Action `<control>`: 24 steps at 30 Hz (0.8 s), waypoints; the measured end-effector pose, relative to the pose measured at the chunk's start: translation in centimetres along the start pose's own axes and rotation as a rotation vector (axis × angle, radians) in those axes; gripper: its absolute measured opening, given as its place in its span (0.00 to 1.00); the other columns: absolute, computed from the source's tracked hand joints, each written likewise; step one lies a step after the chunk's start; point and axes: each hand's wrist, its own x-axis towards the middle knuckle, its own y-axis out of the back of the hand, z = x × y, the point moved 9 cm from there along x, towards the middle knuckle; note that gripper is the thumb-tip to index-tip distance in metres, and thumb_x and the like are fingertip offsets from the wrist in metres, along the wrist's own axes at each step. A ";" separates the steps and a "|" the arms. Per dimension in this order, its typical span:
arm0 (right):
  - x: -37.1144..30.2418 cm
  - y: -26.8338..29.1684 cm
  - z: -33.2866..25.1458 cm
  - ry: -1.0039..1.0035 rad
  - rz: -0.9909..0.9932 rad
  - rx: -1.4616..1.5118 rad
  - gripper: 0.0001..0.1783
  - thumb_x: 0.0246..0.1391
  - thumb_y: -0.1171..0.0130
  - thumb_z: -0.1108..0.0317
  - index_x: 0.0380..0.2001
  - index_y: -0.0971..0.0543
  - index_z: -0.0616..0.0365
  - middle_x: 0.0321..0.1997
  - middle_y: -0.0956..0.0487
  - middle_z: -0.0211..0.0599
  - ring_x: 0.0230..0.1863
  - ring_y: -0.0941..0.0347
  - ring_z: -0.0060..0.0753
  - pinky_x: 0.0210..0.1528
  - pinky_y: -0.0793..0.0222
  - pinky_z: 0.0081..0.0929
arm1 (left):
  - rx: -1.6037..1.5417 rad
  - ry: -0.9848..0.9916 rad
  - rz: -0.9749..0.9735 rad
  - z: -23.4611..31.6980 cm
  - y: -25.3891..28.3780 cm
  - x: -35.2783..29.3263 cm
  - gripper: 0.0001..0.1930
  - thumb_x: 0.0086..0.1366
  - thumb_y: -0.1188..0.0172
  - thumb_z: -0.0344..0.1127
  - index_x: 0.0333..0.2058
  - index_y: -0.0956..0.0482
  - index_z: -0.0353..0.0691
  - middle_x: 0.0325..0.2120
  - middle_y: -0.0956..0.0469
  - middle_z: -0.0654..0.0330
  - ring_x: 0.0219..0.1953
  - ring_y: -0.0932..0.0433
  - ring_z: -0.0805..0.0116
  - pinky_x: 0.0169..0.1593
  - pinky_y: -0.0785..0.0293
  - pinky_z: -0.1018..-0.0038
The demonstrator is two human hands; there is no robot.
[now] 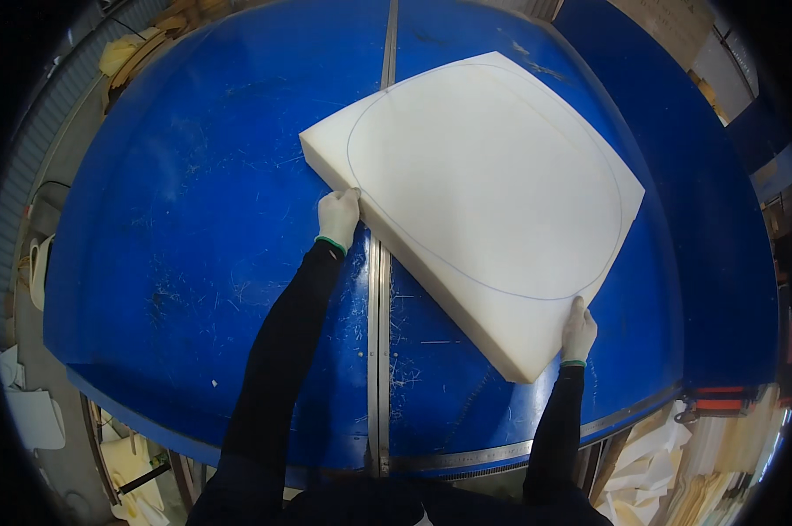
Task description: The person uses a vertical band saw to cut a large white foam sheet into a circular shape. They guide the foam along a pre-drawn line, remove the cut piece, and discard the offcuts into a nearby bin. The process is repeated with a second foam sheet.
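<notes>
A thick white foam slab (pixel 484 184) lies turned at an angle on a blue table, across the metal strip. A large rounded outline is drawn in blue on its top face. My left hand (pixel 338 216), in a white glove with a green cuff, is closed on the slab's near left edge. On the right, my gloved right hand (pixel 579 330) holds the lower right edge, its thumb up by the drawn line. The undersides of both grips are hidden behind the foam.
The scratched blue table (pixel 194 219) is split by a metal strip (pixel 378 351) running front to back. A ruler-like metal edge (pixel 475 458) lines the front. Foam offcuts (pixel 650 465) lie below at the right, and yellowish scraps (pixel 133 53) at the far left.
</notes>
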 end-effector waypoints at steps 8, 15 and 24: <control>6.6 0.8 0.4 -0.029 -0.094 -0.038 0.29 0.67 0.47 0.48 0.32 0.20 0.70 0.24 0.24 0.30 0.28 0.33 0.23 0.32 0.36 0.29 | 0.041 -0.196 0.077 -0.2 -2.4 -1.5 0.20 0.63 0.43 0.42 0.26 0.19 0.24 0.22 0.20 0.39 0.28 0.19 0.46 0.36 0.27 0.59; 14.3 0.7 1.7 -0.013 -0.132 -0.036 0.30 0.66 0.46 0.47 0.31 0.20 0.69 0.25 0.25 0.29 0.28 0.34 0.22 0.32 0.35 0.29 | 0.019 -0.107 0.079 1.1 -5.4 -4.3 0.18 0.63 0.42 0.39 0.25 0.21 0.24 0.18 0.23 0.46 0.22 0.26 0.58 0.32 0.31 0.61; 26.2 0.5 3.2 0.000 -0.281 -0.083 0.28 0.68 0.45 0.48 0.39 0.19 0.70 0.33 0.19 0.34 0.32 0.27 0.24 0.36 0.30 0.27 | 0.028 -0.037 0.044 1.8 -10.0 -6.2 0.17 0.65 0.43 0.38 0.27 0.20 0.26 0.19 0.24 0.55 0.24 0.27 0.65 0.32 0.32 0.65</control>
